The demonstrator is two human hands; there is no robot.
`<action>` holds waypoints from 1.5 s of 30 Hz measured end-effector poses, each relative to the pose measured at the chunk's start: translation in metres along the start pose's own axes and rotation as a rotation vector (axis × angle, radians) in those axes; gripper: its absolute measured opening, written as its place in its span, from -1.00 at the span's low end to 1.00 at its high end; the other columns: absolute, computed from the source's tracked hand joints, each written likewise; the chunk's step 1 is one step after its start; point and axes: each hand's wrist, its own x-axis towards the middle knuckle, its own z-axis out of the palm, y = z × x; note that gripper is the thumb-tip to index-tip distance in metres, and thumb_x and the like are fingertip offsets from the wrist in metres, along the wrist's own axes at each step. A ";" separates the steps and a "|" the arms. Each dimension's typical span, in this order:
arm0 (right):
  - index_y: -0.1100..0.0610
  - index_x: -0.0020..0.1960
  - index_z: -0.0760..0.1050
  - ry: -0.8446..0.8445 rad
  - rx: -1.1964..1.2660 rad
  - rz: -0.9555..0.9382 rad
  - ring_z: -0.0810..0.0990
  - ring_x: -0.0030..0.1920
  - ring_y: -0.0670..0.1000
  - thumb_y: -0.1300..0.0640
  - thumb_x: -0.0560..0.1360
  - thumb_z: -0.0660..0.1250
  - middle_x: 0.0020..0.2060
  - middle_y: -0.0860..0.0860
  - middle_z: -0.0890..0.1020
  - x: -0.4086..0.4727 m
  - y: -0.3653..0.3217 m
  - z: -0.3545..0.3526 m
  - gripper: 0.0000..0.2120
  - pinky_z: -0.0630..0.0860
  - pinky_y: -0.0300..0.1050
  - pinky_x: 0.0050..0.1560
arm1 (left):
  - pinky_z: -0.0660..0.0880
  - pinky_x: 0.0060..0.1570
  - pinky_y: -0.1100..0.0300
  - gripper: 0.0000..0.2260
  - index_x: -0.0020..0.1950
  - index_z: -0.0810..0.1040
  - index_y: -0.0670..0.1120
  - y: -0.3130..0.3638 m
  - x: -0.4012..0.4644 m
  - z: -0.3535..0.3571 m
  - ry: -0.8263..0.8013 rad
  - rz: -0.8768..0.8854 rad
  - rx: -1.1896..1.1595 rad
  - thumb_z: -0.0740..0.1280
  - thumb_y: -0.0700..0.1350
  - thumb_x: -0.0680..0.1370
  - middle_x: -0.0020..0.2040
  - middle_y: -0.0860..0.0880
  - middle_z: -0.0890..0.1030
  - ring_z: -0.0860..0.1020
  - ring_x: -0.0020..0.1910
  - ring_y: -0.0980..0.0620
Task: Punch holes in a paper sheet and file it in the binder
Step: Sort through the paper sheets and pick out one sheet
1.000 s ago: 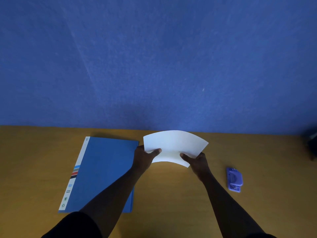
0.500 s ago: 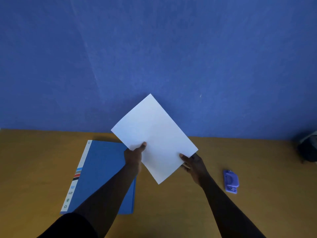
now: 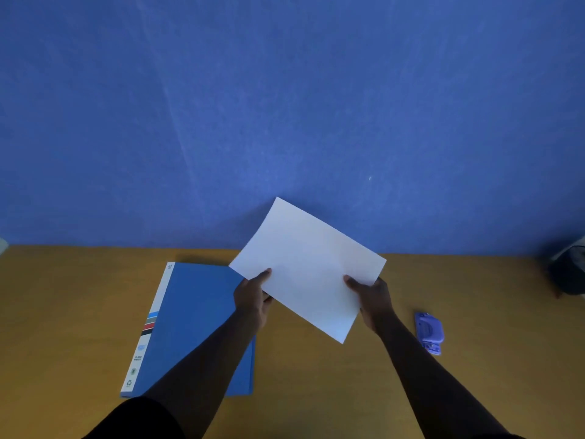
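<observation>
Both hands have swung the sheet (image 3: 308, 267) round from half a second ago; it's flatter now, one corner toward the wall, lifted off the counter (image 3: 332, 391). Left fingers (image 3: 264, 274) pinch its left edge, right fingers (image 3: 351, 282) its right. Hole punch (image 3: 429, 332) waits untouched just right; binder (image 3: 196, 312) closed, left.

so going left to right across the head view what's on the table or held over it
blue binder → left hand → paper sheet → right hand → purple hole punch → dark object at the right edge
</observation>
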 end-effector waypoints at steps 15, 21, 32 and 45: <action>0.09 0.02 0.58 -0.056 -0.342 0.037 0.66 -0.01 0.04 0.25 0.43 0.48 -0.01 0.08 0.68 0.029 0.017 -0.054 -0.80 0.59 -0.16 -0.10 | 0.54 -0.14 0.10 -0.87 -0.16 0.62 0.00 0.011 0.024 -0.010 -0.120 0.355 0.891 0.49 -0.22 0.43 -0.19 0.11 0.69 0.64 -0.19 0.08; 0.13 0.09 0.60 0.029 -0.256 0.007 0.67 0.03 0.02 0.24 0.40 0.51 -0.01 0.06 0.70 0.031 0.026 -0.054 -0.73 0.59 -0.03 0.07 | 0.54 -0.22 0.12 -0.86 -0.14 0.59 0.00 -0.005 0.028 -0.013 -0.063 0.587 1.024 0.49 -0.21 0.42 -0.23 0.03 0.64 0.62 -0.24 0.01; 0.17 0.15 0.58 0.062 -0.275 0.004 0.66 0.05 0.06 0.18 0.42 0.51 0.01 0.07 0.69 0.038 0.034 -0.056 -0.68 0.61 -0.03 0.03 | 0.42 -0.37 0.40 -0.91 -0.23 0.63 -0.14 -0.012 0.029 0.004 -0.025 0.474 0.936 0.51 -0.18 0.43 -0.38 0.13 0.57 0.53 -0.42 0.30; 0.14 0.19 0.55 0.062 -0.287 0.011 0.64 0.05 -0.01 0.18 0.41 0.51 0.02 0.03 0.67 0.040 0.038 -0.060 -0.63 0.59 -0.17 -0.04 | 0.49 -0.27 0.27 -0.84 -0.17 0.58 -0.08 -0.019 0.027 0.011 -0.018 0.405 0.870 0.55 -0.18 0.38 -0.25 0.04 0.61 0.58 -0.28 0.16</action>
